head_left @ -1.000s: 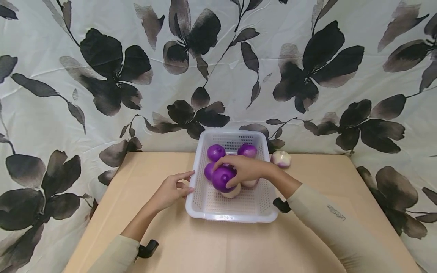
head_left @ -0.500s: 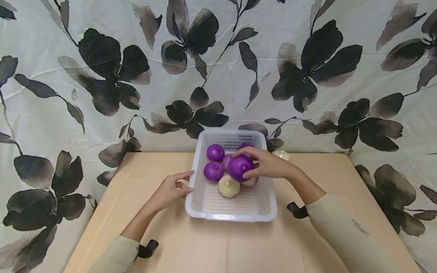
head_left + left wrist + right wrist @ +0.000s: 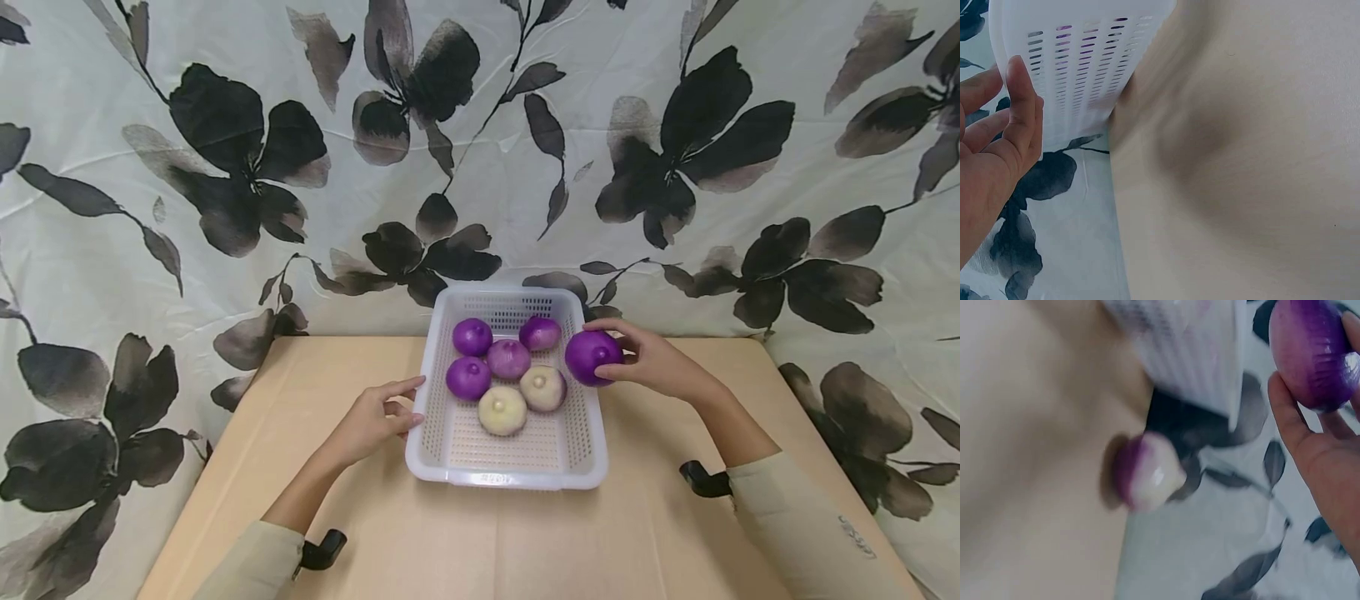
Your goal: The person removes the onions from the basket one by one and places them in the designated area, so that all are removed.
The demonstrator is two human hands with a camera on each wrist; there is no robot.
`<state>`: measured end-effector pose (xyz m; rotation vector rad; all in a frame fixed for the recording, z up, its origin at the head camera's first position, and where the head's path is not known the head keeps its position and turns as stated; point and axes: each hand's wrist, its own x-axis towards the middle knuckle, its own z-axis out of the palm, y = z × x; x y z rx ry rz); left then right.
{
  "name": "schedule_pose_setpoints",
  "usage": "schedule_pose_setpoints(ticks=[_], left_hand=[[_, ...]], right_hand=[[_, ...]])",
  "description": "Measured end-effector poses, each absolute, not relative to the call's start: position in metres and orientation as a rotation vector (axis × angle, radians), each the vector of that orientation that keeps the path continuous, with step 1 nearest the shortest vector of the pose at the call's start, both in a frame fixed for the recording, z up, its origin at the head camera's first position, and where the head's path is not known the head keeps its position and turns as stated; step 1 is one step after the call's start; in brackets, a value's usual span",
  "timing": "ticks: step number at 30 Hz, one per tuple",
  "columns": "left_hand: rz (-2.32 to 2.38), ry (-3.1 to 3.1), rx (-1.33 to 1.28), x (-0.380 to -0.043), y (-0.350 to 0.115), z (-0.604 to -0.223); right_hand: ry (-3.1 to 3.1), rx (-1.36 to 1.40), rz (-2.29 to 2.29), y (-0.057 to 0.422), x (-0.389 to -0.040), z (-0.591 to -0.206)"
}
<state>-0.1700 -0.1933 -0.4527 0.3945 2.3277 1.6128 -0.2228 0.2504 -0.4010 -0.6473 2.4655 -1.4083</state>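
Note:
A purple onion [image 3: 588, 357] is gripped between the thumb and fingers of my right hand [image 3: 663, 362], over the right rim of a white plastic basket [image 3: 502, 481]. The right wrist view shows the same purple onion [image 3: 1310, 353] in my right hand [image 3: 1329, 450]. My left hand [image 3: 375, 421] touches the basket's left rim with its fingertips. In the left wrist view, the thumb and fingers of my left hand [image 3: 1004, 119] lie against the slotted basket wall [image 3: 1085, 56]. Inside the basket sit several onions, among them a purple onion [image 3: 472, 337] and a pale onion [image 3: 502, 410].
A white and purple onion [image 3: 1147, 472] lies on the table near its back edge, outside the basket; my right hand hides it in the head view. The light wooden table [image 3: 495, 542] meets a floral cloth [image 3: 525, 208] behind.
My right hand has lifted the purple onion from among the others and carried it right, to the basket's right rim. The left hand and the basket have stayed nearly in place.

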Motion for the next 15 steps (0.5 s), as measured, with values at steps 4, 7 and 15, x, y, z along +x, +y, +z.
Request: schedule_pose_setpoints(ticks=[4,7,15], left_hand=[[1.614,2.324,0.377,-0.167,-0.193,-0.454],[1.617,2.313,0.370,-0.165,-0.194,-0.455],[1.616,2.330,0.380,-0.169,-0.191,-0.453]], right_hand=[[2.550,-0.512,-1.443,0.273,-0.227,-0.408],[2.605,-0.413,-1.427,0.288,-0.229,-0.414],[2.688,-0.225,-1.384,0.330,-0.237,-0.421]])
